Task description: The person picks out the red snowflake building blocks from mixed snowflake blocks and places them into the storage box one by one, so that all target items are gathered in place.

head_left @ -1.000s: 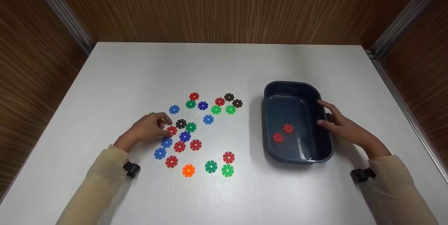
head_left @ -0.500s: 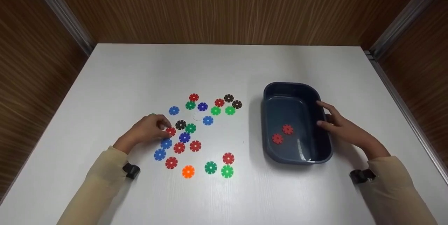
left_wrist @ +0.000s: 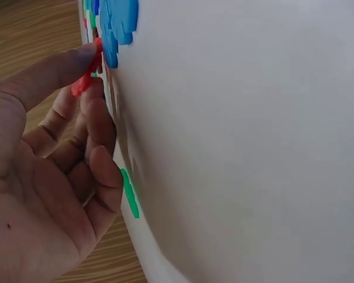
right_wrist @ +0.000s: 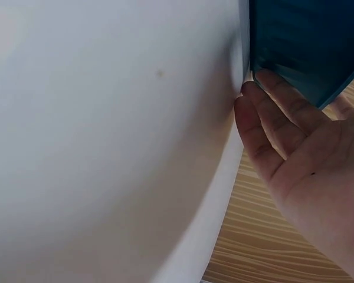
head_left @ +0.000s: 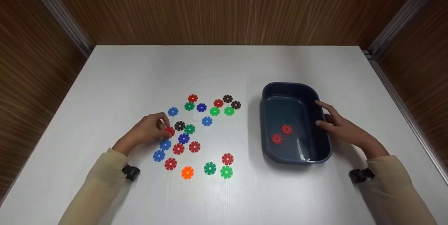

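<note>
My left hand [head_left: 148, 128] pinches a red notched plastic disc [left_wrist: 82, 84] between thumb and fingertips. In the left wrist view the disc is tilted up off the white table. Blue discs [head_left: 165, 144] and a black disc [head_left: 180, 126] lie close by. A green disc [left_wrist: 130, 193] sits under the little-finger side of that hand. My right hand [head_left: 341, 128] holds the right side of a dark blue tub [head_left: 320, 148], with thumb and index finger over the rim. Other fingers [right_wrist: 261, 132] are against the outer wall. Two red discs [head_left: 281, 134] lie inside the tub.
Several loose discs in red, blue, green, black, brown and white are spread left of the tub. An orange disc [head_left: 187, 173] and a lime green disc [head_left: 226, 172] lie nearest the front. Wood-grain panels [head_left: 224, 8] enclose the table's back and sides.
The red disc at my left fingertips lay flat on the table; now it is pinched and tilted up. My right hand and the tub keep their places. The view has shifted slightly.
</note>
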The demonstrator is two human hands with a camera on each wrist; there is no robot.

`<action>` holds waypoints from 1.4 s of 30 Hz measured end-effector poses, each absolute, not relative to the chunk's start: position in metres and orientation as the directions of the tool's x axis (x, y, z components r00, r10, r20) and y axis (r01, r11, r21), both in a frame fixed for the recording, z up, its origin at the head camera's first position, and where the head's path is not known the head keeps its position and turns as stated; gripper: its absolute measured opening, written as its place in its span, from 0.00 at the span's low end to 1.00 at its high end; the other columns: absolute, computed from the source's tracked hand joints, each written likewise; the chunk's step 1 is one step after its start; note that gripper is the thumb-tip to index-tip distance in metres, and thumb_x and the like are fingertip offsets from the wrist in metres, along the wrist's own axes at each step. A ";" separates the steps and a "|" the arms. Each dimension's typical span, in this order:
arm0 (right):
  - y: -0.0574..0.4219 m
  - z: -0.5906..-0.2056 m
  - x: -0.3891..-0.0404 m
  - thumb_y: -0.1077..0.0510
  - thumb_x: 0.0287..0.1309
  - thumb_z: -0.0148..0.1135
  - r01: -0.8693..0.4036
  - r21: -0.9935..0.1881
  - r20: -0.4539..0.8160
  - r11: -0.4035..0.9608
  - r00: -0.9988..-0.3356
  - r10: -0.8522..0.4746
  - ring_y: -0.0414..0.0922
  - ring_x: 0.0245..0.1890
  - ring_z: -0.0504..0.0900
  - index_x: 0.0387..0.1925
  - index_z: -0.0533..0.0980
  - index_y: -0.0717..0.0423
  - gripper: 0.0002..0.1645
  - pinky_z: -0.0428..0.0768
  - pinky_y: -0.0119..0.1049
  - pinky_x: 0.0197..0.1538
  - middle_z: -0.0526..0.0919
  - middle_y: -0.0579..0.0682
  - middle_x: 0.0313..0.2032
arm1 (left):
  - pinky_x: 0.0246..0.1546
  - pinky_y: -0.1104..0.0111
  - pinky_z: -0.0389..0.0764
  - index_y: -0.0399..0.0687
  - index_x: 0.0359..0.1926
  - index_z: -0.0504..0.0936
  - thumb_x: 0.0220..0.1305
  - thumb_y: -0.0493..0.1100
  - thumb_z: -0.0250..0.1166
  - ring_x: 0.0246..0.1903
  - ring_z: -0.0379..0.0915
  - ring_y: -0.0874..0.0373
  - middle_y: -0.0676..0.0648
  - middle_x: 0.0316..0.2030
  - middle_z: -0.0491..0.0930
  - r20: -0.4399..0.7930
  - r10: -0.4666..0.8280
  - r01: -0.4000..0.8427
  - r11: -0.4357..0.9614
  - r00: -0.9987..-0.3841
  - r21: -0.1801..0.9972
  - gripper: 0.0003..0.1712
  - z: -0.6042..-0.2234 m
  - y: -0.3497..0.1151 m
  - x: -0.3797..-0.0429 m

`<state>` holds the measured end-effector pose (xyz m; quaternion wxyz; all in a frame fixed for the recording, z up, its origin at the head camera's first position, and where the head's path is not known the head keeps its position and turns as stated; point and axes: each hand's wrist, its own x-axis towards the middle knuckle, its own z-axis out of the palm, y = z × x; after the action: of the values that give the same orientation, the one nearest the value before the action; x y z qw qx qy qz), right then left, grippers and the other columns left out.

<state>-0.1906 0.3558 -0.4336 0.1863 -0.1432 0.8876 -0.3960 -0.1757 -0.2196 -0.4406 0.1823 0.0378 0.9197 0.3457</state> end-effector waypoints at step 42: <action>0.355 -0.430 -0.188 0.47 0.71 0.48 -0.083 -0.749 -0.245 0.658 -0.887 -0.391 0.75 0.69 0.50 0.75 0.36 0.41 0.42 0.55 0.72 0.63 0.42 0.73 0.73 | 0.29 0.70 0.76 0.47 0.44 0.80 0.59 0.44 0.69 0.23 0.72 0.59 0.52 0.24 0.83 -0.136 0.512 0.096 0.401 -0.848 0.911 0.13 -0.375 -0.096 -0.218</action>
<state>-0.1879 0.3551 -0.4304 0.1963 -0.1333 0.8890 -0.3917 -0.2179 -0.0963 -0.3749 0.2026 0.1872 0.8120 0.5144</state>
